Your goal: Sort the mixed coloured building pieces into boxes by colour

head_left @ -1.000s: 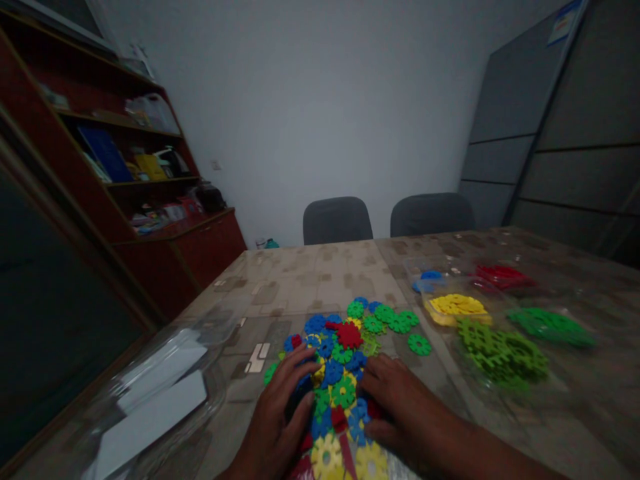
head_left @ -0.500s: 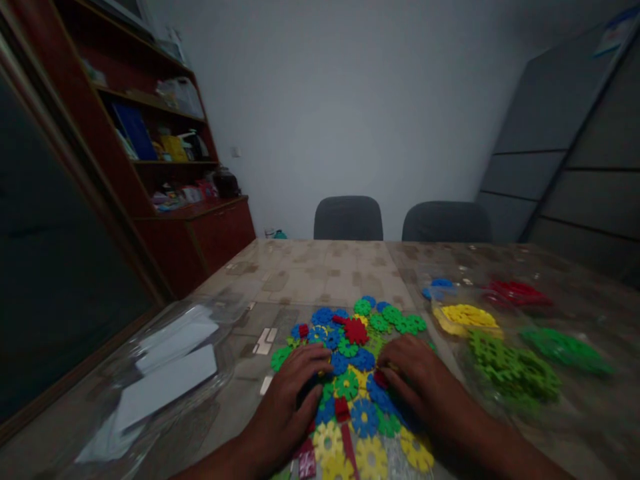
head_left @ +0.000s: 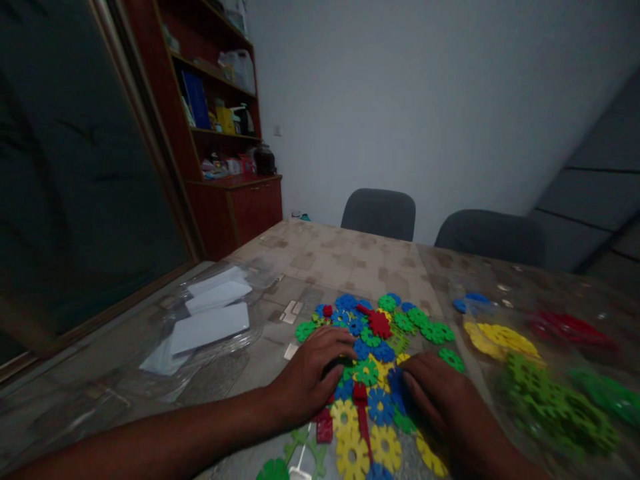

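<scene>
A loose pile of plastic snowflake discs in several colours lies on the table in front of me. My left hand (head_left: 320, 373) rests over the pile's left side, fingers curved and thumb apart, with nothing visible between them. At the right side, my right hand (head_left: 445, 390) has its fingers bent together against a blue snowflake disc (head_left: 397, 388), which seems gripped at the fingertips. Between the hands lie a green disc (head_left: 367, 372) and another blue disc (head_left: 381, 406). A red disc (head_left: 380, 325) sits farther back. Nearer me are yellow discs (head_left: 353, 455) and a red stick-like piece (head_left: 363, 417).
White cards (head_left: 210, 328) lie in a clear plastic tray at left. To the right, clear containers hold yellow discs (head_left: 500, 340), light green pieces (head_left: 555, 400) and red pieces (head_left: 575, 330). Two grey chairs (head_left: 379, 213) stand beyond the table (head_left: 340, 250).
The view has turned left, so everything sits farther right. A red piece that showed at my right fingertips is out of sight; the blue disc shows there. Both hands stay over the pile.
</scene>
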Demonstrator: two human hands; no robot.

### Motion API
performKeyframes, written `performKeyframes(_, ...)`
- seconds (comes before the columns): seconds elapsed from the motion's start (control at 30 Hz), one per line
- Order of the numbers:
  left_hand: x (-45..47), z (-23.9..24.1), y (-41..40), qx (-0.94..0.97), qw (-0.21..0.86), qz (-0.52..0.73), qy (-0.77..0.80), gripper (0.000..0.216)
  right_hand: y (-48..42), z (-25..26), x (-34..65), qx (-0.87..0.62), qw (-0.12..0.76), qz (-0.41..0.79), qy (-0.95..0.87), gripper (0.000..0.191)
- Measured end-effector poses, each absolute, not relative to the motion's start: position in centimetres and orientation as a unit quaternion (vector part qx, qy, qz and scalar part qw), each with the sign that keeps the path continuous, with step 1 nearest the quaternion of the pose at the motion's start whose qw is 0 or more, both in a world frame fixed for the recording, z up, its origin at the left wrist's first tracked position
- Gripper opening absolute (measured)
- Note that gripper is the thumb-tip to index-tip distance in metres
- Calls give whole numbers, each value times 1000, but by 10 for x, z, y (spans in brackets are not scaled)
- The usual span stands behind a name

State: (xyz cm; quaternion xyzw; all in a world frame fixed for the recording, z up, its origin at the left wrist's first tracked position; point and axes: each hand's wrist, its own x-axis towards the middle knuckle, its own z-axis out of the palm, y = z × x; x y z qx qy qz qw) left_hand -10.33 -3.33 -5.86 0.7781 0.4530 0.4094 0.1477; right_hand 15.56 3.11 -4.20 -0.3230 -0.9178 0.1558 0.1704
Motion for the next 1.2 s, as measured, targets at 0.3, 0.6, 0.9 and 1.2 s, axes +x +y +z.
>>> performKeyframes(0.3,-103,-58,-33,776,149,414,452,26,41,-21,166,-375,151,197,-893,35)
performKeyframes(0.6,-104,-59,-33,778,155,400,458,24,35,-20,192,-420,-52,195,-885,16)
performKeyframes(0.9,-104,-59,-35,779,151,396,462,24,34,-20,196,-442,-49,263,-856,71)
performKeyframes(1.2,-104,-59,-35,780,150,398,459,24,42,-11,188,-414,14,268,-870,12)
